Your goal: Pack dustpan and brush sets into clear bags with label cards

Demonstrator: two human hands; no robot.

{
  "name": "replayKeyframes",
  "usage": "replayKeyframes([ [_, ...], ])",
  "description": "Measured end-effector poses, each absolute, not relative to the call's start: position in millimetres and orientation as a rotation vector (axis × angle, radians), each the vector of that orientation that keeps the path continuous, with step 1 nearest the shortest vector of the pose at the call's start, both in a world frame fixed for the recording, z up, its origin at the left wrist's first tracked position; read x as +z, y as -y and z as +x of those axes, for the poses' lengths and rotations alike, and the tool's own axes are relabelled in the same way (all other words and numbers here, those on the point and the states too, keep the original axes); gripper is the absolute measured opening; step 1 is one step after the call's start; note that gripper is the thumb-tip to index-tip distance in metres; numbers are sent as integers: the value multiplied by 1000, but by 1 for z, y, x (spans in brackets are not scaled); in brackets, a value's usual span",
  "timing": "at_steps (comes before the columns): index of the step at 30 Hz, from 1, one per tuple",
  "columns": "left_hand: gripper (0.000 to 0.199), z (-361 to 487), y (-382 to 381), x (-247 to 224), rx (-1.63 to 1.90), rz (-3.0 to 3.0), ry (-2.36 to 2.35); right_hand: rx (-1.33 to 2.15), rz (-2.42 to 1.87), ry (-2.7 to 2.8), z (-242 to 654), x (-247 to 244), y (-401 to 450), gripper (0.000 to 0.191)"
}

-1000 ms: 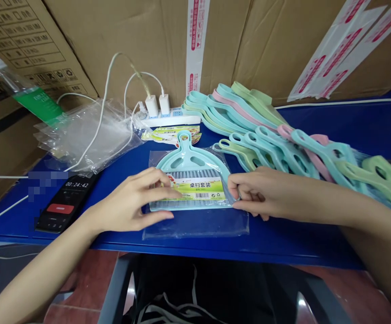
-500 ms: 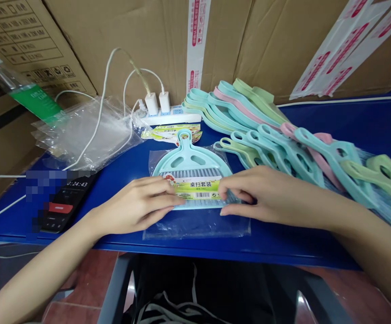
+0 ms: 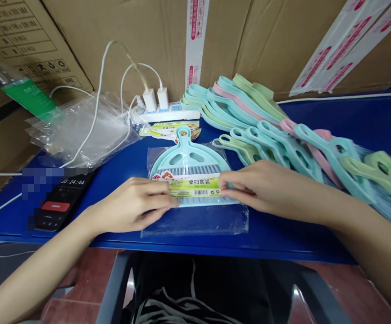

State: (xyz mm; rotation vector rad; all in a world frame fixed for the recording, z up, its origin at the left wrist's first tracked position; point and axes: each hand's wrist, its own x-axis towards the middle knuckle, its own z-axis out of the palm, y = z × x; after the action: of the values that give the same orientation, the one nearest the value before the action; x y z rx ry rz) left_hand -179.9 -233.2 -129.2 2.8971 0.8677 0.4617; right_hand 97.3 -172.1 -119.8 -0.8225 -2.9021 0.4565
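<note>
Grip lowered, 2 hands (image 3: 138, 204) (image 3: 241, 186) flank the label (image 3: 198, 183).

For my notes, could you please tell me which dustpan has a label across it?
The light-blue dustpan between the left hand and right hand; the stacked dustpans behind show no label.

Your left grip (image 3: 138, 202) and right grip (image 3: 249, 186) are bare hands, with slender fingers. Behind each grip, your left forearm (image 3: 53, 252) and right forearm (image 3: 357, 229) are bare too. Below and between your grips, you wear black clothing (image 3: 215, 274) over your lap; a thin pale cord (image 3: 193, 281) hangs down its front, above curving grey-white strips (image 3: 182, 313).
</note>
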Motion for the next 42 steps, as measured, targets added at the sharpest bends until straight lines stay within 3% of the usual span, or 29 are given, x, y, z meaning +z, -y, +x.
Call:
replayKeyframes([
  [6,18,-184,233,-129,444,2839,-886,442,-990,2877,101,-117,172,11],
  [16,19,-183,230,-127,308,2809,-929,907,-1107,2779,104,-114,173,10],
  [28,13,-188,231,-126,360,2786,-979,884,-1097,2799,116,-122,169,16],
  [42,20,-189,232,-122,292,2663,-1004,893,-966,2870,119,-119,166,18],
])
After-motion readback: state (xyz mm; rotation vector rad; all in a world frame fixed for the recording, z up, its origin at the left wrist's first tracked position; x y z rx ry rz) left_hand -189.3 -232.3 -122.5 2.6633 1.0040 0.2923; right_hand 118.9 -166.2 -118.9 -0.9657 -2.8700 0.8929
